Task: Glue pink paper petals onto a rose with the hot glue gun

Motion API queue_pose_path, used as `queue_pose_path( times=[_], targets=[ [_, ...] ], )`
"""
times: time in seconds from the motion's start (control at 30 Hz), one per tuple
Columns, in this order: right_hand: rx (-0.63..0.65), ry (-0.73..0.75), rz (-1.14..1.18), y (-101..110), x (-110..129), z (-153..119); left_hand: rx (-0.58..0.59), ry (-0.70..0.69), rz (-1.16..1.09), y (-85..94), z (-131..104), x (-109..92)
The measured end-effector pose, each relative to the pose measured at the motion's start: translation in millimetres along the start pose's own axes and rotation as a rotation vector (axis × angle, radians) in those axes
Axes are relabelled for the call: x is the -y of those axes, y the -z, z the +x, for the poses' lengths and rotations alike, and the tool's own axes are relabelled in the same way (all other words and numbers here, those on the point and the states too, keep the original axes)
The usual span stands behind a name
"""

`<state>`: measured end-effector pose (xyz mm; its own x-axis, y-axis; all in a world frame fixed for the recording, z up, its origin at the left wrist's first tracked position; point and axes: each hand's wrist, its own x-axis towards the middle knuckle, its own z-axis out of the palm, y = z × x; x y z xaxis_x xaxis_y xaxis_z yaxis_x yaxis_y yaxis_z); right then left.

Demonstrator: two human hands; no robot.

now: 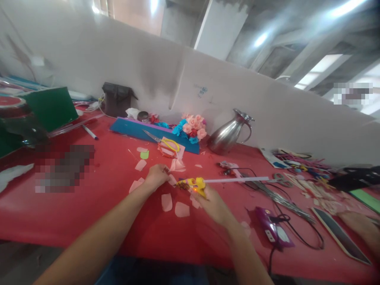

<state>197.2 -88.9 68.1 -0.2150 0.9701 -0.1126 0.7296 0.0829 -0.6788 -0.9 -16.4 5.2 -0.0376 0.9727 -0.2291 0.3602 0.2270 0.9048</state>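
My right hand [214, 204] is wrapped round a yellow hot glue gun [199, 183], its small orange light lit and a long clear glue stick [237, 179] jutting from its back. The nozzle points left at a pink paper petal [171, 180], which my left hand [157, 176] pinches by its edge. Cut petals lie loose around both hands, among them a pink paper piece [182, 209] in front. Just beyond are yellow-and-orange scissors [169, 147] on folded pink paper [178, 164]. A small green paper piece [144, 154] lies to the left.
Pink, red and blue paper flowers [192, 127] rest on a blue board [133, 130] by the wall. A steel jug [227, 136] stands behind. Right are wire stems [285, 202], a purple power box [271, 227] with a trailing cord, and another person's hand [359, 223].
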Motion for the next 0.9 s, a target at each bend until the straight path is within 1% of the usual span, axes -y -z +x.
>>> queue_pose_path(
  times=[0.33,0.57,0.77,0.9],
  targets=[
    [-0.037,-0.024,-0.044,1.3,-3.7,0.6,0.004,-0.03,-0.009,-0.9,0.9,2.2],
    [-0.026,-0.015,-0.014,1.5,0.8,0.7,0.0,-0.041,-0.001,-1.6,2.0,4.3],
    [-0.023,-0.041,-0.08,2.0,1.1,2.4,0.007,-0.035,0.018,-1.3,2.0,3.9],
    [-0.033,-0.02,-0.083,3.1,1.1,3.4,0.006,-0.026,0.011,-0.9,0.5,1.8]
  ],
)
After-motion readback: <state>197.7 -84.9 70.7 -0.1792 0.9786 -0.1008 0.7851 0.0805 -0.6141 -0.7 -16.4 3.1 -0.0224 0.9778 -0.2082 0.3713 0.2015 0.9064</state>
